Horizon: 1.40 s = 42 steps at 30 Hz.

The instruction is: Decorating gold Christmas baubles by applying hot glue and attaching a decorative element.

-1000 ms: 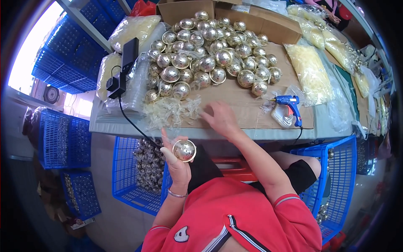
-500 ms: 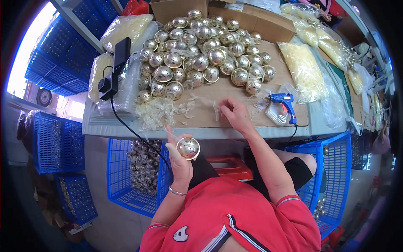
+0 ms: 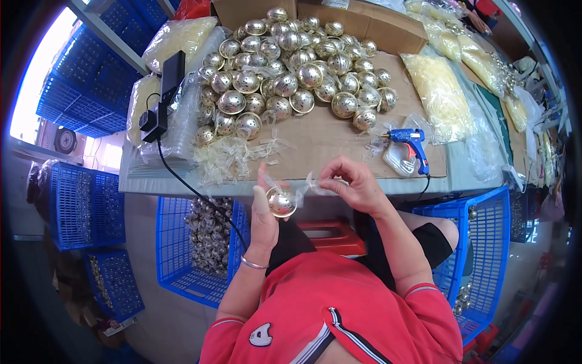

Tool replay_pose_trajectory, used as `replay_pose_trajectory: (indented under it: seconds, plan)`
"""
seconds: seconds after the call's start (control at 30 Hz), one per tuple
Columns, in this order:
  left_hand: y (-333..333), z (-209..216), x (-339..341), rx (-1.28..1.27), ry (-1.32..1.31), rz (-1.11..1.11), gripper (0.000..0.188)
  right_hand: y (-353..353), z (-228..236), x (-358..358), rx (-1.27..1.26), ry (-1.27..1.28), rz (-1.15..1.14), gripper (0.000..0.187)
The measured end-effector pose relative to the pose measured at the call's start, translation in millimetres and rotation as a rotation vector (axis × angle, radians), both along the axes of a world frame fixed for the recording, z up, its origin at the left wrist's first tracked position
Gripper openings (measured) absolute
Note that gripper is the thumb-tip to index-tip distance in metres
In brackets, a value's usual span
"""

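Observation:
My left hand point(image 3: 264, 212) holds a shiny gold ball ornament point(image 3: 282, 202) in front of the table's near edge, its fingers curled round the ball's side. Just right of it, my right hand point(image 3: 353, 184) pinches a sheer whitish ribbon bow point(image 3: 313, 184) between thumb and fingertips. Sheer ribbon also shows against the ball's upper right. A heap of similar gold balls point(image 3: 291, 67) covers the far middle of the table. Nearer me, left of centre, lies a loose pile of pale ribbon bows point(image 3: 227, 161).
A blue glue gun point(image 3: 407, 141) rests on the cardboard point(image 3: 315, 139) at right, beside a bag of pale ribbons point(image 3: 438, 97). A black power strip point(image 3: 154, 121) trails its cord over the left edge. Blue crates point(image 3: 191, 285) flank me, and a red stool point(image 3: 330, 238) is below.
My right hand has come off the cardboard toward me, bringing a ribbon bow close to the ball. My left hand has shifted slightly right and up with the ball.

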State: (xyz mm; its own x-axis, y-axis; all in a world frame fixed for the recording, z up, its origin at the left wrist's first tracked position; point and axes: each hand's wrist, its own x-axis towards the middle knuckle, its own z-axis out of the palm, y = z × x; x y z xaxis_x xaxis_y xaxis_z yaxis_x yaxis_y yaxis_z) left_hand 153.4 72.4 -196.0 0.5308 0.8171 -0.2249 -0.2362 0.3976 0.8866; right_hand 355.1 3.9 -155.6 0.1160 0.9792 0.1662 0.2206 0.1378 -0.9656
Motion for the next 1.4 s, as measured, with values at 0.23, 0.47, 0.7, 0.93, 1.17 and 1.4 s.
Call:
replay_pose_trajectory:
  seconds: [0.23, 0.47, 0.7, 0.93, 1.17, 1.4]
  plan:
    - [-2.2, -2.8, 20.8, -0.059, -0.091, -0.264, 0.086, -5.0, 29.3, -21.7, -0.081, -0.232, 0.175, 0.028]
    - [-12.4, -9.8, 23.4, 0.026, -0.136, -0.264, 0.08, -12.7, 24.0, -22.7, -0.165, -0.281, 0.083, 0.031]
    - [-19.8, 0.5, 30.3, 0.057, -0.088, -0.109, 0.065, -16.4, 15.6, -23.4, -0.141, -0.267, -0.009, 0.032]
    - [-19.6, -2.8, 37.2, 0.036, -0.103, -0.071, 0.059, -15.0, 7.0, -21.5, -0.182, -0.106, -0.079, 0.035]
    - [-28.4, -6.0, 48.8, 0.087, 0.012, 0.019, 0.053, -28.6, -4.6, -23.4, -0.188, 0.035, -0.205, 0.034]
    - [-27.2, -3.6, 23.9, 0.051, 0.022, 0.048, 0.049, -17.3, -27.0, -41.1, -0.144, 0.142, -0.076, 0.031]
